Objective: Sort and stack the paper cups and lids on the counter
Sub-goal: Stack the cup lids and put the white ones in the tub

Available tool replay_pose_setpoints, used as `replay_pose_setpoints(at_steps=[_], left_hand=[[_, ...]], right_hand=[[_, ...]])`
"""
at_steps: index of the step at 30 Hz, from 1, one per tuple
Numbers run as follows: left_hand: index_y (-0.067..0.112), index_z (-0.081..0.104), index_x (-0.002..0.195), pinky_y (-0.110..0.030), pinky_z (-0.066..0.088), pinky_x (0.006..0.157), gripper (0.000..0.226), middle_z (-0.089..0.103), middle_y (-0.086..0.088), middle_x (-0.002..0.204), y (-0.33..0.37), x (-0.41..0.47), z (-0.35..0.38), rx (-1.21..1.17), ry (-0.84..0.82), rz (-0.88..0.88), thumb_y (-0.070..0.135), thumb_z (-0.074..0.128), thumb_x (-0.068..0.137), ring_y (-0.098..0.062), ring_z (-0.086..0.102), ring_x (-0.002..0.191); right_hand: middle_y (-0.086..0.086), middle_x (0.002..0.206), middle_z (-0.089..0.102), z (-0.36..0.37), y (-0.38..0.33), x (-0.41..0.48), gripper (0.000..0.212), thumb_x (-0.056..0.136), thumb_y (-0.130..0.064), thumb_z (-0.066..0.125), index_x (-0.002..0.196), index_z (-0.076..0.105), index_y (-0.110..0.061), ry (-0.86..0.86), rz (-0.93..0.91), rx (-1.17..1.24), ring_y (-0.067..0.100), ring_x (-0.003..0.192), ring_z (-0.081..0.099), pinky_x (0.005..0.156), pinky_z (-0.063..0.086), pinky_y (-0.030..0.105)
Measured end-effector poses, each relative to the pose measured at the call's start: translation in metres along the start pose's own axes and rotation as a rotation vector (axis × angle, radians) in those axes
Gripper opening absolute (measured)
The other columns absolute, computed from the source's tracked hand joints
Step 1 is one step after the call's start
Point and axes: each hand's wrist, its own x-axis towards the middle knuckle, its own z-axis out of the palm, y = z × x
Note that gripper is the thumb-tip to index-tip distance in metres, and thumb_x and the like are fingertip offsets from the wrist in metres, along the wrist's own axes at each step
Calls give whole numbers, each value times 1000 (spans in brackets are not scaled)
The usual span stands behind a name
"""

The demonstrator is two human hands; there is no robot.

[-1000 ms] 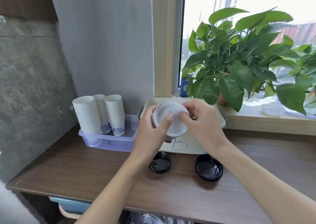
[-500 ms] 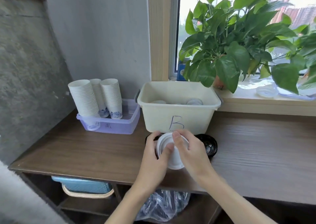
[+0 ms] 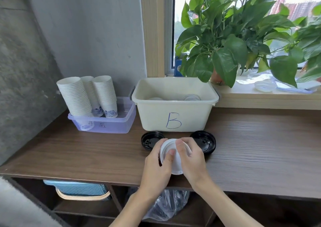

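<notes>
While the left hand (image 3: pixel 156 162) grips the left edge of a white lid (image 3: pixel 166 146) with its thumb on top and the right hand (image 3: pixel 192 159) pinches the right side, the lid is held low over the front of the counter (image 3: pixel 86 150). It sits between two black lids (image 3: pixel 150 140) (image 3: pixel 205 140) lying before the cream bin (image 3: pixel 173 115) marked B. Stacked paper cups (image 3: pixel 86 94) stand in a clear tray (image 3: pixel 111 124) at the left.

I see the tray (image 3: pixel 111 125) with cup stacks (image 3: pixel 86 94) just left of the bin (image 3: pixel 152 115). Two lids (image 3: pixel 149 140) lie before the bin. Between them, my left hand (image 3: pixel 156 164) and right hand (image 3: pixel 192 159) grip a third lid (image 3: pixel 167 146). The plant (image 3: pixel 225 53) is behind the bin, to its right.
</notes>
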Motion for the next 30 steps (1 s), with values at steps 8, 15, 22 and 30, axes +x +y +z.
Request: replay_pose_setpoints(at_steps=[8, 15, 22, 30], left_hand=[[23, 65, 121, -11, 47, 85, 30, 71, 19, 109, 0, 1, 1, -90, 17, 52, 35, 61, 93, -4, 67, 104], [40, 53, 135, -10, 44, 98, 45, 64, 27, 129, -1, -1, -8, -70, -118, 8, 38, 68, 93, 4, 57, 124], [35, 61, 119, -10, 48, 80, 44, 71, 23, 110, 0, 0, -2, -45, -118, -50, 51, 76, 81, 1, 67, 104], [27, 66, 117, -17, 51, 82, 34, 74, 13, 105, -1, -1, -2, -102, -118, -9, 33, 74, 84, -7, 69, 99]], right_hand=[[-12, 82, 64, 0, 5, -1, 24, 83, -51, 56, 88, 55, -28, -35, -100, -9, 4, 76, 59, 67, 45, 14], [-18, 100, 69, -1, 0, -4, 41, 75, -61, 60, 103, 66, -32, -97, -80, 62, 1, 98, 63, 82, 46, 11], [-16, 94, 69, -4, 2, -3, 44, 80, -63, 54, 100, 66, -25, 14, -52, 110, 0, 94, 63, 82, 47, 16], [-15, 80, 66, 0, 0, -3, 44, 76, -63, 58, 87, 61, -20, 23, -122, 88, -3, 77, 59, 70, 43, 9]])
